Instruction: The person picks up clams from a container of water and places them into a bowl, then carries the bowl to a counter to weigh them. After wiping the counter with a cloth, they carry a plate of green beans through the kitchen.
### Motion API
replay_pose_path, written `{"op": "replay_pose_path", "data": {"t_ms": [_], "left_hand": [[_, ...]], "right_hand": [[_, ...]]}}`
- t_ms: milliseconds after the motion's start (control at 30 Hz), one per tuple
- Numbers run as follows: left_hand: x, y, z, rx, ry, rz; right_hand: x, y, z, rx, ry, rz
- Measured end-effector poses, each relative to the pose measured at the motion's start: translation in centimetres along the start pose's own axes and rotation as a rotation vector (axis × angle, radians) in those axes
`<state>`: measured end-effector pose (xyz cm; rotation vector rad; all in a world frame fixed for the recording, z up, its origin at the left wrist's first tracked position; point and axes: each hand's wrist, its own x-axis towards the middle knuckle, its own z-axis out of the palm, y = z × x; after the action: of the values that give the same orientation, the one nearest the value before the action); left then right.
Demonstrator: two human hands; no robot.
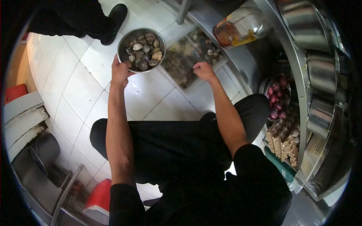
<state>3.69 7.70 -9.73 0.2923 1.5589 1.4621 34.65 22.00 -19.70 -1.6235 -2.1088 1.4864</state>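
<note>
My left hand (120, 71) grips the near-left rim of a round metal bowl (130, 38), which is tilted slightly toward me. Several brown and grey clams (138, 47) lie inside it. To the right, a clear plastic tub (187, 89) stands on the floor with more clams (184, 60) in cloudy water. Over the tub's right side is my right hand (204, 71), its fingers curled closed. Whatever may be inside those fingers is hidden.
Another person's black shoe (118, 17) is beyond the bowl. At right are a steel shelf (298, 67), a large plastic bottle (241, 28), red onions (277, 94) and egg trays (281, 141). A red-and-white box (98, 197) sits at lower left on the tiled floor.
</note>
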Motion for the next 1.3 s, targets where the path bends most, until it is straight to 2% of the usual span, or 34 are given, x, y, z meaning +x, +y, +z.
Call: {"op": "replay_pose_path", "data": {"t_ms": [33,300,400,467,567,633,667,733,767,833,900,967,1000,1067,1100,1167,1300], "left_hand": [[0.0,0.1,-0.2,0.002,0.002,-0.001],[-0.5,0.2,-1.6,-0.059,0.001,0.056],[-0.7,0.1,-1.8,-0.037,0.046,0.009],[-1.0,-0.1,-2.3,-0.019,0.042,0.012],[-1.3,-0.2,-2.5,-0.020,0.032,0.035],[-1.6,-0.5,-2.1,-0.032,0.031,0.048],[-1.8,-0.7,-1.9,-0.038,0.034,0.040],[-1.8,-0.8,-2.1,-0.043,0.038,0.033],[-1.8,-1.0,-2.2,-0.040,0.042,0.039],[-2.2,-1.1,-2.1,-0.025,0.041,0.045],[-2.3,-1.0,-1.9,-0.022,0.037,0.039],[-2.4,-1.0,-1.7,0.048,0.038,0.015],[-2.6,-0.8,-1.4,0.054,0.039,0.012],[-2.1,-1.1,-1.3,0.056,0.040,0.016],[-1.8,-1.3,-1.0,0.076,0.030,0.020],[-1.5,-1.5,-0.4,0.086,-0.008,-0.004],[-0.8,-1.9,0.0,0.110,-0.083,-0.039]], "right_hand": [[0.2,-0.1,0.5,-0.262,0.006,-0.108],[2.6,-0.2,1.4,-0.416,-0.144,-0.077],[2.7,-2.2,1.5,-0.560,-0.214,-0.126],[2.3,-3.2,2.0,-0.873,-0.227,0.026],[2.1,-6.2,2.3,-0.882,-0.173,0.016],[4.4,-5.4,4.7,-0.801,-0.212,-0.299],[4.6,-5.0,6.7,-0.794,-0.213,-0.301],[5.4,-5.5,9.8,-0.803,-0.070,-0.546],[5.7,-5.6,9.9,-0.800,-0.068,-0.553],[6.0,-6.0,9.5,-0.896,-0.225,-0.436],[6.2,-4.1,9.0,-0.916,-0.150,-0.477],[8.5,0.2,8.6,-0.340,-0.077,-0.554],[8.1,0.1,7.1,-0.353,-0.082,-0.562],[5.3,-0.8,3.9,0.704,-0.225,0.145],[4.2,-1.1,2.4,0.695,-0.214,0.150],[2.6,-1.8,-0.4,1.009,-0.452,0.181],[0.3,-4.7,-2.3,1.200,-0.519,0.076]]}}
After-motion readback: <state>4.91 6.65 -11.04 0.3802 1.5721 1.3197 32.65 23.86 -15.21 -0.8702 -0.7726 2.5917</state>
